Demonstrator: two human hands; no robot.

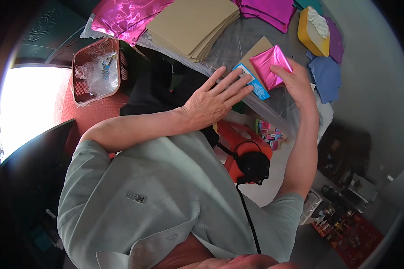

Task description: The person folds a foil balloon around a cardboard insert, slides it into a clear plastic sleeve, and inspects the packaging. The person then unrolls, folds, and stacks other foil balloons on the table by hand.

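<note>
My right hand [297, 85] grips a shiny pink foil-covered square [270, 66] by its right edge, with the thumb across its face. Beneath the square lies a piece of tan card [258, 48]. A blue-and-white printed strip [255, 84] sticks out along the square's lower left side. My left hand [222, 95] is open, its back turned up and its fingers spread. Its fingertips overlap the blue strip at the table's near edge.
A stack of tan cards [191, 24] lies on the plastic-covered table beside pink foil sheets [125, 18]. More magenta sheets [269, 13], a yellow tub [305, 33] with white contents and blue sheets [325, 76] lie farther right. A basket [78, 92] holding clear plastic stands left.
</note>
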